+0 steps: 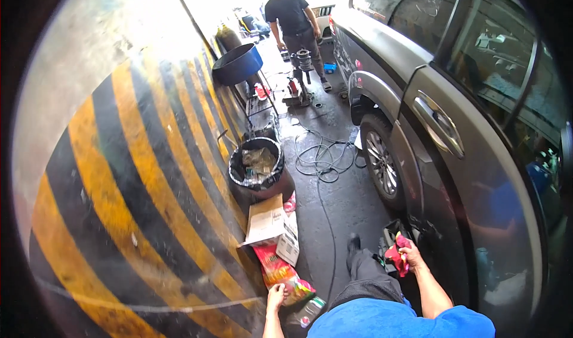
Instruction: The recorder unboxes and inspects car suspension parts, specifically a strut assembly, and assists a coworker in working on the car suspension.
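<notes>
My right hand (412,257) is closed around a crumpled red-and-pink rag (399,255), beside the dark grey car (477,207) and above a dark tray or box (391,232) on the floor. At the lower middle, my left hand (276,296) hangs with loosely bent fingers and nothing visible in it. It is nearest to a red-and-yellow plastic bag (280,269) by the striped wall; whether it touches the bag I cannot tell. An opened cardboard box (265,221) lies against that bag.
A lined trash bin (258,186) stands along the striped wall (143,201), with a blue basin (237,65) on a stand beyond. A cable (325,159) lies coiled near the car's wheel (382,159). Farther off, a person (292,19) stands by a coil-spring strut (303,60).
</notes>
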Tool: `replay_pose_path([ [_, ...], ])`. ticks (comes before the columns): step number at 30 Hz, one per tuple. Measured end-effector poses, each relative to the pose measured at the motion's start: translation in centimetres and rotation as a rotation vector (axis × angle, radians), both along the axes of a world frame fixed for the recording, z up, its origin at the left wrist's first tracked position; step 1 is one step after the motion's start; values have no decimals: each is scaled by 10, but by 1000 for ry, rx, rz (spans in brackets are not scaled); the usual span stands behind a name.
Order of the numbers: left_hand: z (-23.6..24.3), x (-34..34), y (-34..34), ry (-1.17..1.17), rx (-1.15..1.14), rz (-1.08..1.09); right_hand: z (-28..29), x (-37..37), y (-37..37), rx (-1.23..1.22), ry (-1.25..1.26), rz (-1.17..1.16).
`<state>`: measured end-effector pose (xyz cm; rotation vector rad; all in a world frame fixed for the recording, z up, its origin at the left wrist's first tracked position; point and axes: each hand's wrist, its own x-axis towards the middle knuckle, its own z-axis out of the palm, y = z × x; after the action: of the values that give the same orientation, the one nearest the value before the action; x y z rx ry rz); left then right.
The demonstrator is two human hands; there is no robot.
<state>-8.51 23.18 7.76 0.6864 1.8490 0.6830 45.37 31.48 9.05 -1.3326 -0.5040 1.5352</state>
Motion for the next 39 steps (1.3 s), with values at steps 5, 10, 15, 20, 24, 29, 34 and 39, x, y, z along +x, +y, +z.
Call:
replay_pose_path([
  [5, 7, 34, 208, 2, 188, -75, -61, 33, 164, 72, -43, -27],
  [10, 24, 78, 362, -114, 245, -109, -9, -52, 394, 112, -157, 238],
  [15, 158, 148, 527, 131, 645, -333, 125, -161, 566, 399, -334, 877],
  [20, 166, 144, 669, 615, 956, -425, 151, -247, 683, 494, 103, 958],
  [24, 163, 111, 771, 431, 863, -493, 145, -254, 784, 143, 126, 925],
  [29, 180, 95, 919, 170, 780, -800, 154, -235, 896, 56, -40, 902],
  [34, 140, 89, 1062, -729, 316, -488, 154, -185, 1004, 167, -169, 472],
  [39, 115, 116, 1214, -656, 421, -375, 128, -101, 1104, 57, 101, 51],
])
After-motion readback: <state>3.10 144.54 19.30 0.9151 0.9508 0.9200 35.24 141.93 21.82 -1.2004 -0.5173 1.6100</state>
